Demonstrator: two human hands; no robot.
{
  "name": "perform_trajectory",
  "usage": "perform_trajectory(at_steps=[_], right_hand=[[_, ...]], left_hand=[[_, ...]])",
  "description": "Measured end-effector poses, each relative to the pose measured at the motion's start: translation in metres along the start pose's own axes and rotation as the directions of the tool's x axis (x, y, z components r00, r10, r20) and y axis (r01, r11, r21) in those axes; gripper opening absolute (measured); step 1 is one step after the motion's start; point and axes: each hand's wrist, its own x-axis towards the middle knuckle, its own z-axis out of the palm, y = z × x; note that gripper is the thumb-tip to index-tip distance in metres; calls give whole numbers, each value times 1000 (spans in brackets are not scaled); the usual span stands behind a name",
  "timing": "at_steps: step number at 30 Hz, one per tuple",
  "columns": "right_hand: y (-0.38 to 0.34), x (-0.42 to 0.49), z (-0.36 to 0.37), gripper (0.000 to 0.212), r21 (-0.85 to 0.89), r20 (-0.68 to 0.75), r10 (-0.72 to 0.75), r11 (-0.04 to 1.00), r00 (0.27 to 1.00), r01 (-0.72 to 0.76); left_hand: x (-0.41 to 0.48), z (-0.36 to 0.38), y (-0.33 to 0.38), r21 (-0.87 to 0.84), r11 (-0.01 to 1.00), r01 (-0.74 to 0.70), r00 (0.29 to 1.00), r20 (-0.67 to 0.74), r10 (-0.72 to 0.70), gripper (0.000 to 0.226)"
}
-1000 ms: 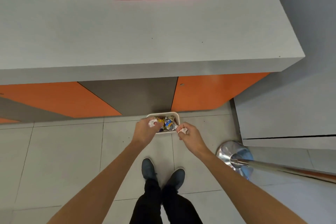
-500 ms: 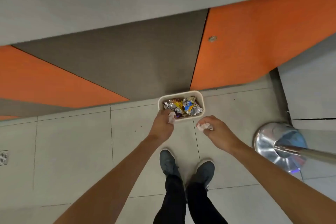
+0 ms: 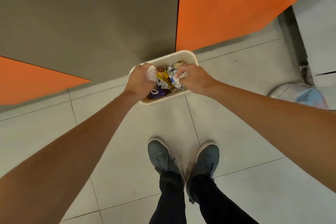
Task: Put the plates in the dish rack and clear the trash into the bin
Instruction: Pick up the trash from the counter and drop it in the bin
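Observation:
A small cream rectangular bin (image 3: 183, 56) stands on the tiled floor against the cabinet base, filled with foil and coloured wrappers (image 3: 163, 82). My left hand (image 3: 140, 78) hovers over the bin's left side and grips a crumpled white tissue (image 3: 151, 73). Over the bin's right side, my right hand (image 3: 193, 78) grips another crumpled white tissue (image 3: 179, 78). No plates or dish rack are in view.
Orange and grey cabinet fronts (image 3: 227, 5) rise right behind the bin. A shiny metal stand base (image 3: 298, 94) sits on the floor at the right, beside a white unit (image 3: 320, 32). My two grey shoes (image 3: 183, 158) stand on the tiles below the bin.
The view dropped from the counter to the floor and closed in on the bin. Both hands moved forward from the bin's near edge to above its contents, still holding the tissues.

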Motion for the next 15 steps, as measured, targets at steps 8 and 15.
perform_trajectory(at_steps=[8,15], right_hand=[[-3,31,10,55,-47,266,151,989,952,-144],[-9,-4,-15,51,-246,232,120,967,965,-61]], left_hand=[[9,13,-28,-127,992,-3,996,83,13,76],[-21,3,-13,-200,978,61,995,88,-44,63]])
